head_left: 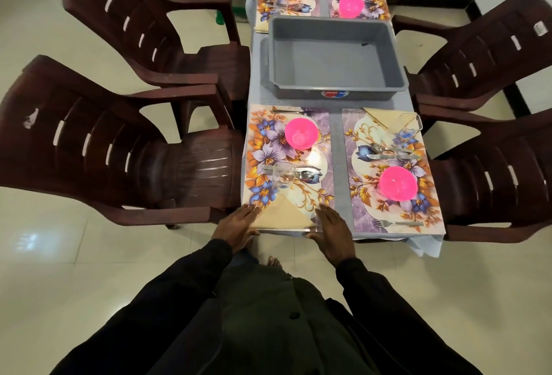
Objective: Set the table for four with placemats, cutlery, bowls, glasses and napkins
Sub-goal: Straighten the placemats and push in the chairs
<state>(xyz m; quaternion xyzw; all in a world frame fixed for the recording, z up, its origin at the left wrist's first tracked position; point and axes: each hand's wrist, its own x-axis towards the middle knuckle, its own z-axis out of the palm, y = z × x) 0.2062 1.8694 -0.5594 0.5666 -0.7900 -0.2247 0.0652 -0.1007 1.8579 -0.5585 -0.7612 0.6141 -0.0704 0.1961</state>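
Both flat | left hand (239, 224), right hand (332, 232) | on placemat (324, 138) edge, flanking napkin (282, 215)

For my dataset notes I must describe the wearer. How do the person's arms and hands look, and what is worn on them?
Both arms wear long, nearly black sleeves, the left sleeve and the right sleeve, ending at the wrists. The left hand and the right hand are bare: no gloves, no visible ring or watch.
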